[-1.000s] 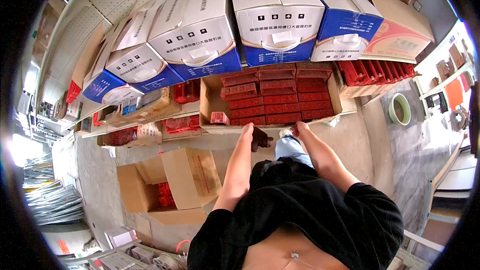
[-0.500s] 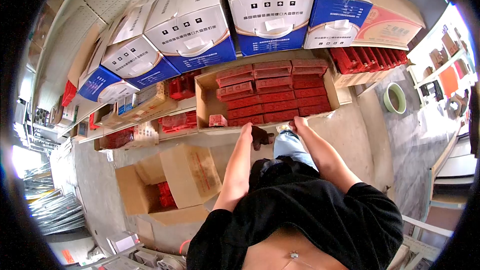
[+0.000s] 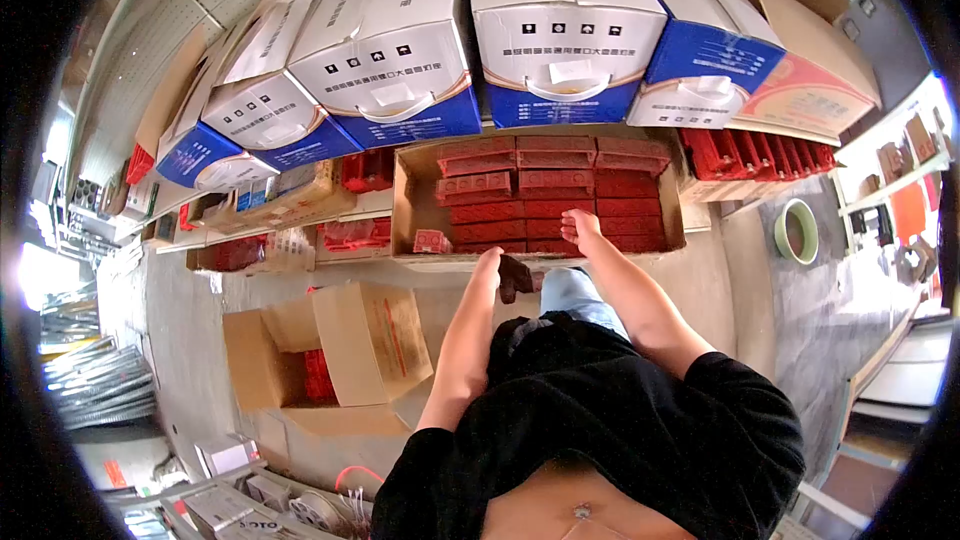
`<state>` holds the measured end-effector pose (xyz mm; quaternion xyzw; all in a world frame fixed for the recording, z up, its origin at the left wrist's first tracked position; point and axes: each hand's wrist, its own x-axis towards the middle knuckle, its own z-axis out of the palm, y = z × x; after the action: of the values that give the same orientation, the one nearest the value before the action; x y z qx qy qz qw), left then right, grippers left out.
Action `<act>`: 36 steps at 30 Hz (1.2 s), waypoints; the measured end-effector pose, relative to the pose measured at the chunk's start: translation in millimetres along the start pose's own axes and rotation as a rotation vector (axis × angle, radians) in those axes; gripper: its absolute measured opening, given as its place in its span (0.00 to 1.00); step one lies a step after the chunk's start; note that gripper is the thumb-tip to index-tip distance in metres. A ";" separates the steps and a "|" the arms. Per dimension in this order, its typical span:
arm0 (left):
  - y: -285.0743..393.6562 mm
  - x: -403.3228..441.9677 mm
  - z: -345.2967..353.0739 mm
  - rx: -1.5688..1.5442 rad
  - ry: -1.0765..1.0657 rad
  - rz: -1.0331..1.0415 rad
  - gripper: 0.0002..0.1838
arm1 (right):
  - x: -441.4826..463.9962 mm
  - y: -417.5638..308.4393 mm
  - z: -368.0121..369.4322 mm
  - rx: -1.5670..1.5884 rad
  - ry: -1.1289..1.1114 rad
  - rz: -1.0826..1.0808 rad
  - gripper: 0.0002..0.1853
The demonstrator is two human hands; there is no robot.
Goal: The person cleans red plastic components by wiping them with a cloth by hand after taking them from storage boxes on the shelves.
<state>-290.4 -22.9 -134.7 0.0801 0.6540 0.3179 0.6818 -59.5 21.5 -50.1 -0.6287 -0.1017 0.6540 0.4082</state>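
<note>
An open cardboard box (image 3: 417, 202) on the lower shelf holds rows of dark red packs (image 3: 487, 211), with a small red-and-white pack (image 3: 431, 241) in its front left corner. My left hand (image 3: 494, 256) is at the box's front rim, its fingers mostly hidden. Just right of it is a dark brown object (image 3: 516, 280) that I cannot make out. Over the front rows of red packs is my right hand (image 3: 580, 228), its fingers slightly bent and a little apart, with nothing visible in them.
White-and-blue cartons (image 3: 570, 60) line the shelf above. Red parts (image 3: 760, 152) fill a box on the right. Another open carton (image 3: 375, 340) stands on the floor to the left, red items inside. A green basin (image 3: 796, 231) is on the floor at the right.
My right hand has left the box's front rim and moved forward over the red packs. My left hand remains at the rim. The camera view has shifted slightly.
</note>
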 end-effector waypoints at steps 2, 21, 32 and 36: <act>4.2 -12.7 -0.2 0.007 -0.111 -0.025 0.16 | 18.6 -0.6 5.8 0.018 -0.004 0.017 0.08; -0.7 -70.5 -17.2 0.016 -0.386 0.010 0.21 | 70.8 -24.6 23.7 0.270 0.259 0.230 0.10; -10.1 -42.7 -16.9 -0.117 -0.140 -0.088 0.15 | 98.5 -2.9 10.2 0.338 0.172 0.231 0.08; -16.3 -50.6 -22.0 -0.109 -0.193 -0.049 0.15 | 92.9 -8.0 11.7 0.363 0.190 0.261 0.07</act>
<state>-302.8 -69.6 -103.6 0.0573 0.5689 0.3272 0.7523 -55.3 92.6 -111.4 -0.6113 0.1384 0.6468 0.4344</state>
